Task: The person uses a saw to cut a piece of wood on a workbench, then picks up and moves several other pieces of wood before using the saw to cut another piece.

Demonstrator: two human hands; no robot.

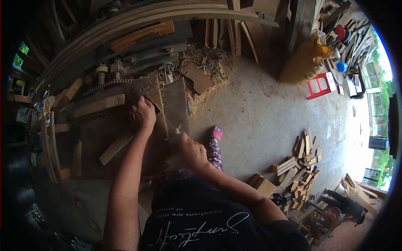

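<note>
My left hand (144,112) is closed at the edge of the dark workbench (94,144), its fingers curled over a small wooden piece (156,107). To its right, over the bench edge, my right hand (192,151) is closed and smeared by motion. A pale bit and a thin streak (178,129) show by its fingertips, too blurred to name. Near my left forearm a loose wooden strip (116,147) lies on the bench, and a thicker beam (99,106) with holes in its end lies further back.
A chain and metal machine parts (101,74) run along the back of the bench. Shavings (209,62) heap on the floor beyond it. Wood offcuts (299,167), a red stool (320,85) and a yellow sack (302,62) stand to the right. Another person (345,205) is at lower right.
</note>
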